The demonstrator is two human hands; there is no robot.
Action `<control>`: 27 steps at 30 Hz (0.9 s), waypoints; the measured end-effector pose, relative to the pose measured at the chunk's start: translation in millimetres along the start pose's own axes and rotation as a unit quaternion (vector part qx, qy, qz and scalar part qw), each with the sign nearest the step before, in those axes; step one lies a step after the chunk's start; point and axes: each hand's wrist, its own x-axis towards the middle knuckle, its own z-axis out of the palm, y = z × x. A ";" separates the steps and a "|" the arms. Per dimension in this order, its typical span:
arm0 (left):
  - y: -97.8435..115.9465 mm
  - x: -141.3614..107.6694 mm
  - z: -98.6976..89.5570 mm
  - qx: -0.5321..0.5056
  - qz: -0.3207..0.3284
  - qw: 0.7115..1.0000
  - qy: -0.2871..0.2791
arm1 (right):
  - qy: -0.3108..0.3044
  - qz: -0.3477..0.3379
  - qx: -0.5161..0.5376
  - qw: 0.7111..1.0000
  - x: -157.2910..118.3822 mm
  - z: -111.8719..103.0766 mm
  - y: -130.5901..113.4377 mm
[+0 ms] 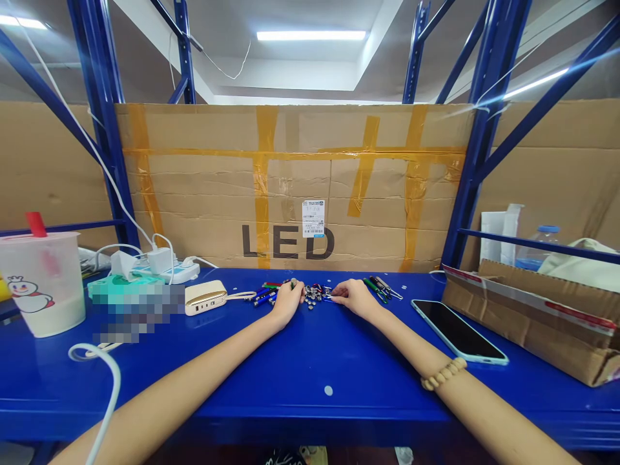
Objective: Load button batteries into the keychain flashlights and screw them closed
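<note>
- Behind the glossy blue counter (329,361) stands flat, creased cardboard (213,194) with shiny tape, framed by blue metal posts.
- Well left of the left fingers is a tapered, translucent cup (53,284); nearer them, a smooth, rounded cream power bank (206,298).
- Just beside the left fingers lie slim, glossy blue pen-like pieces (264,296).
- The left hand (287,303) has its fingers curled narrow at the cluster's left edge.
- Between both hands' fingers sit small, rounded metallic parts (316,294), apparently being handled; such sizes call for fine fingertip control.
- The right hand (356,297) reaches their right edge, fingers narrow; whether either hand grips anything, I cannot tell.
- Right of those fingers: slender green and dark pieces (380,289), a flat phone (460,329), a rough carton (523,316).
</note>
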 end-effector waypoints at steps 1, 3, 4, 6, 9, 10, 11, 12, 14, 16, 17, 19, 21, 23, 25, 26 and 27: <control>-0.2 0.1 0.0 0.000 0.000 1.000 0.001 | 0.001 -0.001 0.007 1.000 0.1 0.6 0.0; -0.5 0.3 0.0 0.000 0.001 1.000 0.002 | 0.005 -0.005 0.016 1.000 0.2 1.5 -0.2; -0.6 0.3 0.0 0.001 0.000 1.000 0.002 | 0.009 -0.006 0.019 1.000 0.0 1.9 -0.3; -0.6 0.5 0.0 0.002 -0.001 1.000 0.003 | 0.020 -0.008 0.022 1.000 -0.5 2.3 -1.0; -0.9 0.8 0.0 0.004 -0.002 1.000 0.004 | 0.053 -0.013 0.025 0.998 -1.5 1.3 -3.3; -1.2 1.1 0.0 0.005 -0.002 1.000 0.005 | 0.068 -0.015 0.026 0.997 -1.7 0.5 -4.3; -1.5 1.3 0.1 0.006 -0.001 1.000 0.005 | 0.084 -0.017 0.027 0.996 -1.6 -0.5 -5.3; -1.9 1.6 0.1 0.007 0.000 1.000 0.004 | 0.100 -0.019 0.029 0.994 -1.5 -1.6 -6.1; -2.8 2.3 0.3 0.010 0.002 1.000 0.004 | 0.123 -0.025 0.033 0.992 -0.9 -3.3 -7.2; -3.8 3.0 0.4 0.013 0.004 1.000 0.003 | 0.133 -0.031 0.036 0.990 -0.4 -3.5 -7.5; -4.2 3.4 0.3 0.014 0.005 1.000 0.003 | 0.133 -0.035 0.036 0.990 -0.3 -3.0 -7.5; -5.2 4.2 0.2 0.016 0.007 1.000 0.004 | 0.129 -0.040 0.035 0.990 -0.5 -1.0 -7.5; -6.1 5.0 -0.2 0.018 0.009 1.000 0.005 | 0.123 -0.045 0.033 0.991 -0.9 1.6 -7.8; -6.6 5.4 -0.4 0.018 0.011 1.000 0.005 | 0.121 -0.049 0.032 0.991 -1.4 3.6 -8.6; -6.3 5.2 -0.3 0.018 0.015 1.000 0.002 | 0.123 -0.051 0.032 0.990 -1.6 4.4 -9.4; -5.8 4.8 0.0 0.017 0.017 1.000 -0.001 | 0.127 -0.053 0.033 0.990 -1.7 4.2 -9.8; -5.1 4.3 0.3 0.015 0.019 1.000 -0.007 | 0.131 -0.054 0.034 0.989 -1.6 3.6 -10.2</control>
